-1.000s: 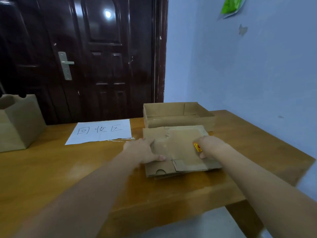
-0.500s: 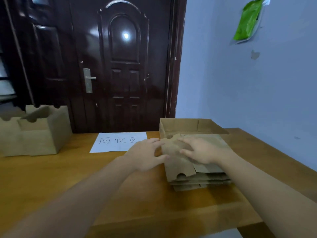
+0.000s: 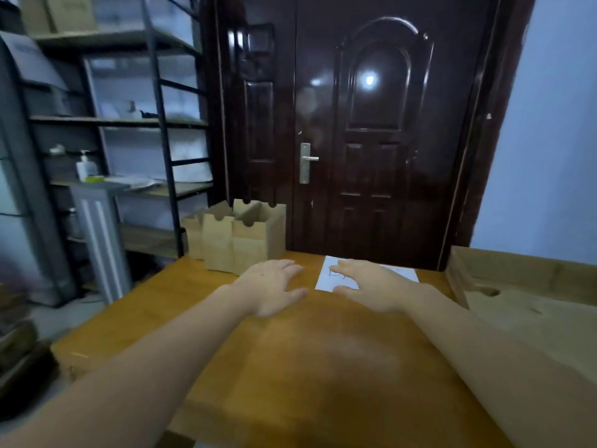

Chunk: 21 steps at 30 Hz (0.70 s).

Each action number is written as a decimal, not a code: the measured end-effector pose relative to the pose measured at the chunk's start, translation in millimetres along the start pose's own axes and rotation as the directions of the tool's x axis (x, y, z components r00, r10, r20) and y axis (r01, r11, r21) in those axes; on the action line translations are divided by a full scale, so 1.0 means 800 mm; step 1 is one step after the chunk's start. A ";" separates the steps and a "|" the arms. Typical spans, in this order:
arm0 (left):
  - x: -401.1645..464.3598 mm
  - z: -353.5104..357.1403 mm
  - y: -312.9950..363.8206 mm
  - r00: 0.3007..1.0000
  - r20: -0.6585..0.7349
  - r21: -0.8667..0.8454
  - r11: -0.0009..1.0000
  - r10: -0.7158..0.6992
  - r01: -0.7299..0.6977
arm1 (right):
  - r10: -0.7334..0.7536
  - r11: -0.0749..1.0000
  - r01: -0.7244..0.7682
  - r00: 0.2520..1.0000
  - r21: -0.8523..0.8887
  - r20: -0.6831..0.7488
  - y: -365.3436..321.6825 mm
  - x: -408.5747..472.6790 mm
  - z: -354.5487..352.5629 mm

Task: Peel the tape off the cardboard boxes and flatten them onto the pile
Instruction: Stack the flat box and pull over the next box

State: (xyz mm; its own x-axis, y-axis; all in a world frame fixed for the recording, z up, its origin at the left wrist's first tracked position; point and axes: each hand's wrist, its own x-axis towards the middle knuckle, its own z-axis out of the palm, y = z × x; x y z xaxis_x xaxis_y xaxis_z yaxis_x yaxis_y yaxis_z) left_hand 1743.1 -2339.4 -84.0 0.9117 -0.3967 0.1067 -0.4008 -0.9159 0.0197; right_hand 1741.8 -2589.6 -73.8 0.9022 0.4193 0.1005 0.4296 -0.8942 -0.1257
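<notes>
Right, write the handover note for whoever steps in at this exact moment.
Left hand: open, holds nothing, fingers spread above the table.
Right hand: open, holds nothing, partly over the white paper sheet.
Upright cardboard boxes: a cluster at the far left corner of the table, not yet flattened; whether tape is on them cannot be told.
Flattened pile: at the right edge, in front of a shallow open box.
Done: some cardboard lies flat on the pile.
Left: take an upright box, peel any tape, flatten it, add it to the pile.
</notes>
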 end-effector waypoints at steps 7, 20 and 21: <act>0.029 -0.021 -0.106 0.988 -0.017 0.047 0.987 -0.153 0.153 | -0.086 0.995 0.089 0.993 -0.044 0.081 -0.051 0.143 0.007; 0.110 -0.015 -0.182 0.981 -0.104 0.087 0.981 -0.163 0.173 | 0.001 0.999 0.007 0.977 0.037 -0.213 -0.096 0.344 0.041; 0.112 -0.014 -0.181 0.980 -0.131 0.090 0.982 -0.152 0.165 | 0.014 0.999 -0.005 0.971 0.040 -0.241 -0.094 0.339 0.043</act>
State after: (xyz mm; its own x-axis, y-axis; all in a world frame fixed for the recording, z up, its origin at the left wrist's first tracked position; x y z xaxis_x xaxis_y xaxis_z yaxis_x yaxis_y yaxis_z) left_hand 1881.7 -2241.3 -66.6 0.9424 -0.2411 0.2320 -0.2353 -0.9705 -0.0527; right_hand 1955.4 -2402.8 -71.1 0.8728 0.3567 0.3333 0.4265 -0.8893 -0.1652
